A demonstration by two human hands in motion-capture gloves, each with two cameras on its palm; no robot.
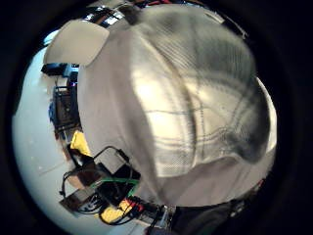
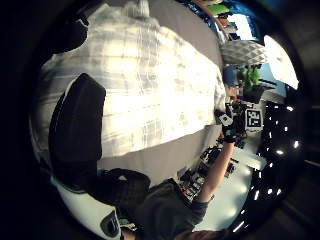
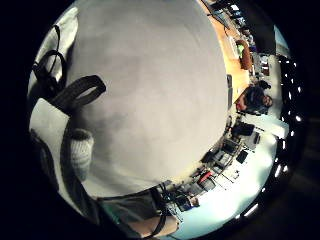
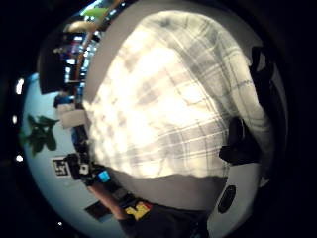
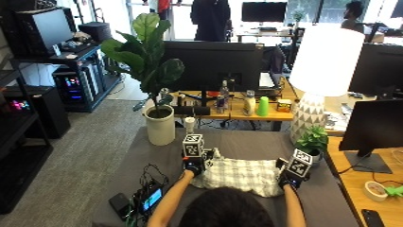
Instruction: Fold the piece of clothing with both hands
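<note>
The plaid shirt (image 5: pixel 241 175) lies near the front edge of the grey tabletop (image 5: pixel 252 142), right before the person, already gathered into a compact rectangle that is wider than it is deep. I judge the fold well advanced: no sleeves spread out to the sides, and the bundle spans only the gap between the two forearms. What seems left is a last fold across, or squaring up the ends (the far left corner still sticks up in a small peak).

The left hand (image 5: pixel 193 165) is at the shirt's left end and the right hand (image 5: pixel 290 178) at its right end. Whether either hand pinches the cloth or only rests on it, I cannot tell; the fingers are hidden in every view.

The shirt is a thin woven fabric, white with a grey check, soft enough to rumple along its edges; in the left palm views it drapes in a rounded fold. The table covering looks matte and felt-like, smooth and unpatterned.
</note>
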